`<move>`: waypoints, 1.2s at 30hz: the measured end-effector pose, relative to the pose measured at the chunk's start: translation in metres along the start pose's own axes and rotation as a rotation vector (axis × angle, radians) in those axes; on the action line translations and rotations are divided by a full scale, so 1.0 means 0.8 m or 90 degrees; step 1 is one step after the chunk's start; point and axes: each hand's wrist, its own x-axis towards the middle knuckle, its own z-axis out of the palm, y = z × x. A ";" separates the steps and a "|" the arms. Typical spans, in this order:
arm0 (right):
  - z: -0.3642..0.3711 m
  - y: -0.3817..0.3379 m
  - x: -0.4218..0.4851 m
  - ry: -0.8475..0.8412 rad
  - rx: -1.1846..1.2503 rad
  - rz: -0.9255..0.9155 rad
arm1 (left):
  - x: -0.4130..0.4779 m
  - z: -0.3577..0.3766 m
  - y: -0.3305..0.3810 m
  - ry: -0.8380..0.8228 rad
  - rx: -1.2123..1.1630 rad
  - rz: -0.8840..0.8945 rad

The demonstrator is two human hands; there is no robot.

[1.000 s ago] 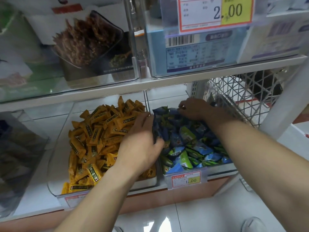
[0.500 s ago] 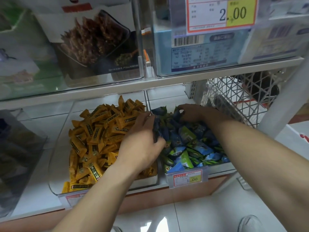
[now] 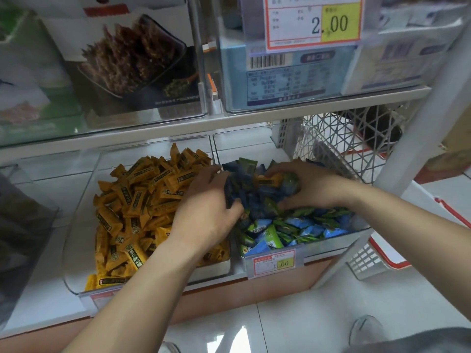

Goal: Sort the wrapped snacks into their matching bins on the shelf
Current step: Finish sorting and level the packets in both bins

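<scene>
A clear bin (image 3: 76,250) on the lower shelf holds a heap of yellow wrapped snacks (image 3: 137,200). Beside it on the right, another bin (image 3: 331,242) is filled with blue and green wrapped snacks (image 3: 293,228). My left hand (image 3: 204,215) reaches over the divider and grips a bunch of dark blue wrappers (image 3: 244,194) at the pile's left side. My right hand (image 3: 316,187) lies on top of the same pile. Its curled fingers close on a single yellow snack (image 3: 267,180) that sits among the blue ones.
A white wire basket (image 3: 344,143) stands behind the right bin. The upper shelf (image 3: 254,118) carries clear bins of boxed goods and a 2.00 price tag (image 3: 313,21). A dark bin (image 3: 20,238) is at far left, and a red-rimmed basket (image 3: 369,261) at lower right.
My right hand slid from the back of the blue pile toward the middle and closed on a yellow snack uncovered there. My left hand kept its grip on the blue wrappers.
</scene>
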 end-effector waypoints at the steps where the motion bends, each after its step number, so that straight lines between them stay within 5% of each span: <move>1: 0.002 -0.001 -0.008 -0.010 0.022 -0.010 | 0.000 0.000 0.006 0.014 0.023 0.014; 6: 0.004 -0.001 -0.035 -0.008 0.103 -0.031 | 0.006 0.010 0.042 0.020 0.088 0.109; 11: 0.010 0.006 -0.052 -0.077 0.366 -0.031 | 0.021 0.028 0.056 -0.039 0.139 0.180; 16: -0.003 0.012 -0.060 -0.126 0.370 -0.002 | 0.026 0.032 0.049 -0.067 0.175 0.210; 23: -0.019 0.018 -0.011 0.173 0.107 0.072 | 0.023 0.037 0.048 -0.073 0.232 0.236; 36: -0.008 0.052 0.144 -0.077 -0.190 0.270 | 0.020 0.035 0.042 -0.096 0.223 0.265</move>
